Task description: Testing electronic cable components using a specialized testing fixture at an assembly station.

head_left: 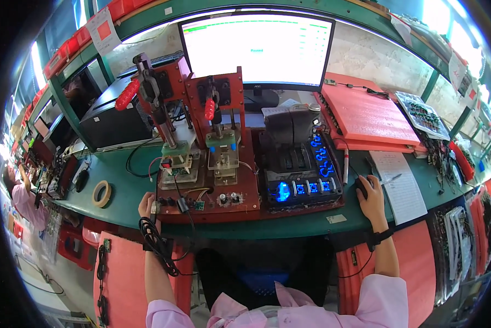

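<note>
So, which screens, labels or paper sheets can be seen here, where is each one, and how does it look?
Monitor: behind the red fixture, wide, black frame, bright white picture with a green strip on top.
Paper sheet: flat on the green bench, right of the right hand, white, handwritten lines.
Small label: front bench edge, pale rectangle.
Hanging tag: upper left, white with a red square.

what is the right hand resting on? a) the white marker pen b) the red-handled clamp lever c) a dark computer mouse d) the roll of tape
c: the right hand lies over a dark computer mouse on the green bench, just left of the paper sheet; the roll of tape sits far off on the other side, beyond the left hand.
</note>
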A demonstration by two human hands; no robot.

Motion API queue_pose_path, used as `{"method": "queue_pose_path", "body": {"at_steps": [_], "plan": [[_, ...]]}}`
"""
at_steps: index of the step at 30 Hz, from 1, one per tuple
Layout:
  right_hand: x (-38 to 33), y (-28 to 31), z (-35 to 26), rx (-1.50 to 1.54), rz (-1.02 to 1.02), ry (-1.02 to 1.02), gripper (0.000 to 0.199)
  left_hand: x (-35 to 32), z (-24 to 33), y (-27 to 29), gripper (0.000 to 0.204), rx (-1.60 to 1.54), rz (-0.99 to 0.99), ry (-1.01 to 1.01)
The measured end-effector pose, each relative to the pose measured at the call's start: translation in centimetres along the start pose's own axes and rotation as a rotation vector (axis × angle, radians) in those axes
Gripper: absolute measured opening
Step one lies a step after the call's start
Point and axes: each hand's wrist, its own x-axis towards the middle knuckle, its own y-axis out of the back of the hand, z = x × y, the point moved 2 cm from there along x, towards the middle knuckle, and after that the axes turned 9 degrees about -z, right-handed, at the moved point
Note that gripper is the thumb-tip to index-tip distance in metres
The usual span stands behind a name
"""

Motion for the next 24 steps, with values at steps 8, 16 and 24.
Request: {"method": "queue_pose_path", "body": {"at_steps": [8,16,24], "plan": [[-1.1,1.0,-2.1,-0.047,0.181,0.071,0.05,0.2,1.2,-1.6,0.017,-0.169,0.101,0.099],[3.5,7.3,-25.8,0.342,0.116,0.683,0.06,-0.3,2.5,0.1,0.019,-0.173,0.151,0.101],[15.7,7.1,-41.7,0.273,0.344,1.048,0.045,-7.7,12.2,-3.7,0.032,-1.176,0.111,0.54]]}}
